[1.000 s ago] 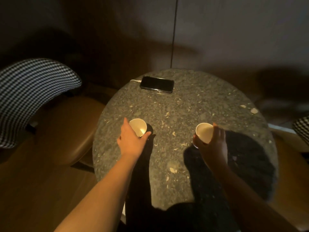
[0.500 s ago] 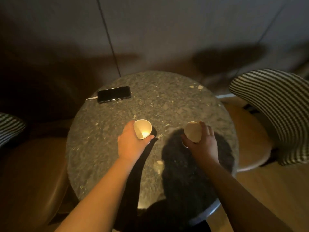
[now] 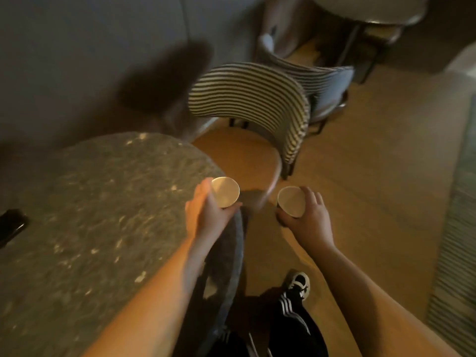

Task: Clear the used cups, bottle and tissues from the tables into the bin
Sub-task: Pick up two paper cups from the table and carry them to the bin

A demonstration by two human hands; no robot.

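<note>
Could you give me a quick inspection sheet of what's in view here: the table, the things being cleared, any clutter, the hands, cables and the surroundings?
Surface: round speckled stone table, lower left of the view, blurred by motion.
Job's things: two paper cups, the left cup above the table's edge, the right cup over the floor; no bottle, tissues or bin seen.
Clutter: a dark phone at the table's far left edge.
Hands: left hand grips the left cup; right hand grips the right cup.
Cables: nothing seen.
Surroundings: striped chair by the table, a second table further back, wooden floor, the person's black shoe.
</note>
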